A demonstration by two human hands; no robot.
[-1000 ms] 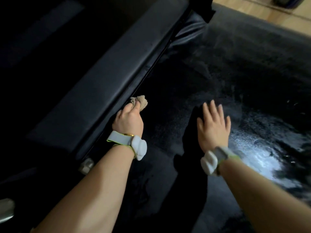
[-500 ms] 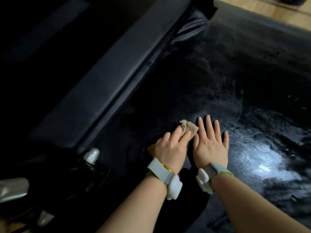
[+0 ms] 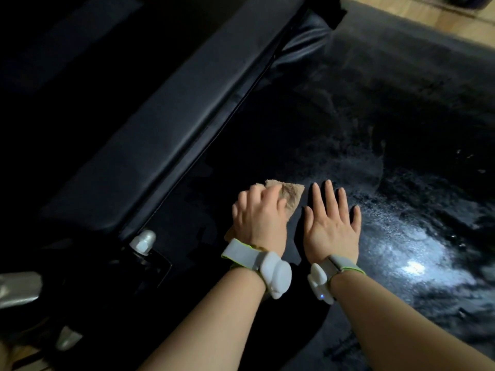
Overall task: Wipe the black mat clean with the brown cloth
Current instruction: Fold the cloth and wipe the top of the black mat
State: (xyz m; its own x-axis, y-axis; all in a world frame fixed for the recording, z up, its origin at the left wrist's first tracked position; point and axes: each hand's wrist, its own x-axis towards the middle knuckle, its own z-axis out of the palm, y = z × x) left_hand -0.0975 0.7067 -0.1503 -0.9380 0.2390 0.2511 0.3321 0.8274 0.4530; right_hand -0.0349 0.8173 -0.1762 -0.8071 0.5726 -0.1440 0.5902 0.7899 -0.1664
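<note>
Two wristbands sit nearest, one on each forearm. Left hand curls its fingers over the brown cloth, pressing it onto the black mat. Right hand lies flat just beside, fingers spread on the mat. A black padded bench borders the mat's left edge; wooden floor lies beyond.

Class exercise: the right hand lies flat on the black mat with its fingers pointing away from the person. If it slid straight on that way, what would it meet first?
Nothing but more black mat: ahead of the right hand the way looks free up to the mat's far edge, where the wooden floor begins. Depth is hard to judge in the dark.
</note>
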